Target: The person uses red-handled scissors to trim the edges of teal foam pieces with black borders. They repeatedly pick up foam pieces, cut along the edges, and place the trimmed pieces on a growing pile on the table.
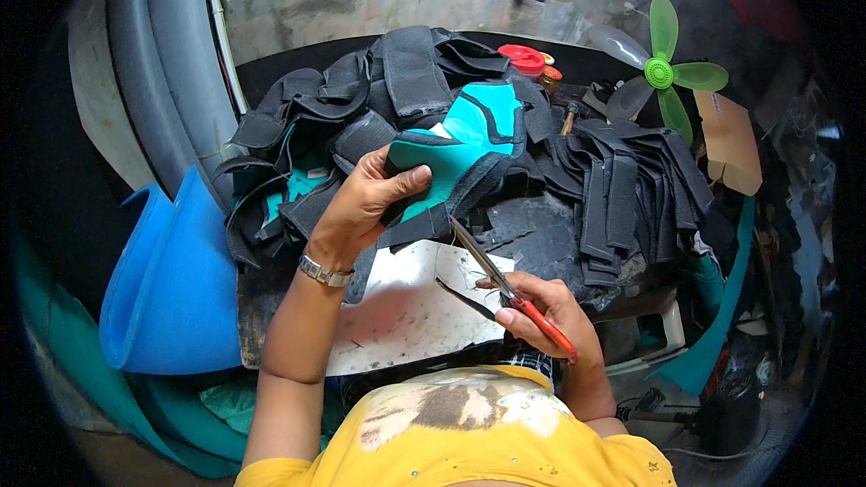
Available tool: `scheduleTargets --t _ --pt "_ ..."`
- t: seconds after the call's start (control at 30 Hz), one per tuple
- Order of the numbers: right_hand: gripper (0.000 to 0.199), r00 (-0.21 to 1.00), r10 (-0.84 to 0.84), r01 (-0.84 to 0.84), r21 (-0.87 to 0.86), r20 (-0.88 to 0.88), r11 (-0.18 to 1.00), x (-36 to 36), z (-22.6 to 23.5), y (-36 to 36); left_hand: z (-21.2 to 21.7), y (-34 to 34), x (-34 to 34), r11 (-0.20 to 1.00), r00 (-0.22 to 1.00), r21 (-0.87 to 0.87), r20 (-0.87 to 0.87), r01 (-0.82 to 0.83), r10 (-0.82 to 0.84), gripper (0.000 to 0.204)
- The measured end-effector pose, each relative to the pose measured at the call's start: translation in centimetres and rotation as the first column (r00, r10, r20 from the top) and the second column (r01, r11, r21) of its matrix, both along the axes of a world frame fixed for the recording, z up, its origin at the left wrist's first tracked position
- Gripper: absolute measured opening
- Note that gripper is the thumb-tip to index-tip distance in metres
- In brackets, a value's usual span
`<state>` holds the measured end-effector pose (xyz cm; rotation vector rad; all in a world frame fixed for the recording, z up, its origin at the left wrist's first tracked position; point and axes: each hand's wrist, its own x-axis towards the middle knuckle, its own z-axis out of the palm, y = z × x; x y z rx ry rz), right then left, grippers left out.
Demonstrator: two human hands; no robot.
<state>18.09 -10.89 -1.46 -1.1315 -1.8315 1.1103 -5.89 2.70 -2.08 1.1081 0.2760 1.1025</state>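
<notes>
**Trimming at the work board**

Left hand (365,203) pinches a teal, black-edged foam piece (456,149), raised over the pale board (406,316); its lower edge hidden by fingers. Right hand (541,307) closed round red-handled scissors (505,284), blades parted. Black strips (622,198) piled beyond; red-lidded jar (523,59) half hidden, contents unseen.

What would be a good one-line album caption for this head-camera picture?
Left hand lifts a teal, black-edged fabric piece while right hand opens red-handled scissors beneath it.
</notes>
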Motion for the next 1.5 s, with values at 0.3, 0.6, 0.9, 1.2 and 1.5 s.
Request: scheduleTargets --t 0.3,0.6,0.9,1.2,1.5 --pt "0.026 0.999 -0.003 0.000 -0.055 -0.049 0.998 0.2 -0.3 -0.1 -0.2 0.0 0.0 0.998 0.999 -0.064 0.023 0.030 -0.028 0.024" --pt "0.027 1.000 -0.015 0.015 -0.002 -0.008 1.000 0.2 0.1 -0.3 -0.2 -0.3 0.3 0.998 0.997 -0.054 0.072 0.024 -0.020 0.022" --pt "0.025 0.997 -0.083 0.082 0.123 0.001 0.989 0.2 -1.1 -0.2 0.4 -0.8 0.9 0.997 0.995 -0.048 0.073 -0.063 0.066 0.023" --pt "0.044 0.936 -0.109 0.078 -0.103 -0.334 0.992 -0.4 -2.9 1.2 0.6 -2.9 3.8 0.968 0.963 -0.021 0.106 -0.249 0.250 0.029" --pt "0.047 0.934 -0.100 0.098 -0.025 -0.344 0.995 -1.3 -2.3 1.7 -0.7 -4.5 6.1 0.929 0.927 0.032 0.088 -0.368 0.364 0.028"
